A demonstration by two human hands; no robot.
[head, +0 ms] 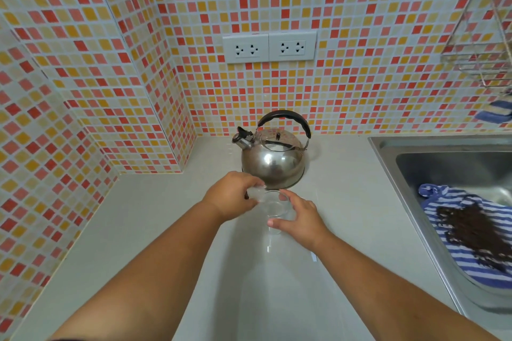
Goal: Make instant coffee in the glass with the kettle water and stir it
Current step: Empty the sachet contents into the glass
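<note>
A clear, empty-looking glass point(275, 209) stands on the pale counter point(166, 230), just in front of a steel kettle point(273, 160) that has a black handle and a spout pointing left. My right hand point(300, 220) grips the glass from the right, thumb and forefinger on its wall. My left hand point(230, 198) is at the glass's left rim, fingers pinched on a small pale, see-through packet point(257, 191) that is blurred. I cannot tell what the packet holds.
A steel sink point(388, 155) lies to the right, with a blue-striped cloth point(454, 216) carrying dark grounds draped over its edge. A small white strip point(314, 257) lies on the counter. Wall sockets point(268, 47), a wire rack point(482, 44) and a blue sponge point(496, 115) are on the tiled wall.
</note>
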